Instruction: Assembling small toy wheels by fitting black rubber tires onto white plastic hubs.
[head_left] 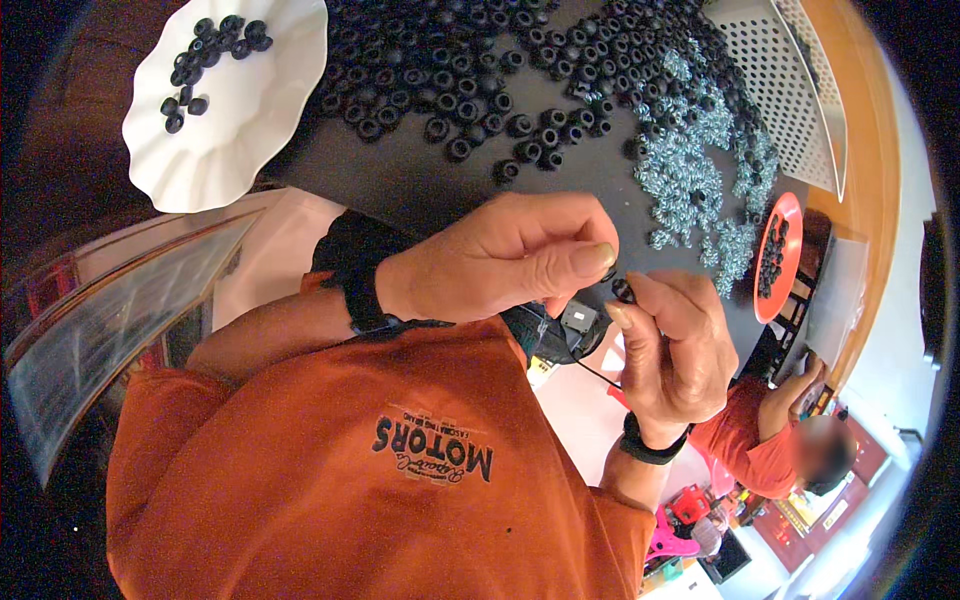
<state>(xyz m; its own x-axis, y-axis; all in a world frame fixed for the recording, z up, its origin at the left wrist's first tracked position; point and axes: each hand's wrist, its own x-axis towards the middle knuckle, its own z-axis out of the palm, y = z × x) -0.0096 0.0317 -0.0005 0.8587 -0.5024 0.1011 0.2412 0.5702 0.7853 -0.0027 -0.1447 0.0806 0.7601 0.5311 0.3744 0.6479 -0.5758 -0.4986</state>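
Across the chest of your orange shirt (300,510) runs a printed design (432,447), the one piece of clear lettering in view. Its main word stands in big, bold, dark capitals, and you see it upside down and a little slanted, as you look down on it. A much smaller line of capitals sits just above that word in your view, and a slanting handwriting-style line with pale edging lies just below it. Off to your right, beyond the other person (770,450), yellow and pale patches (800,512) stand against a reddish surface (785,540); they are too small and blurred for you to read.
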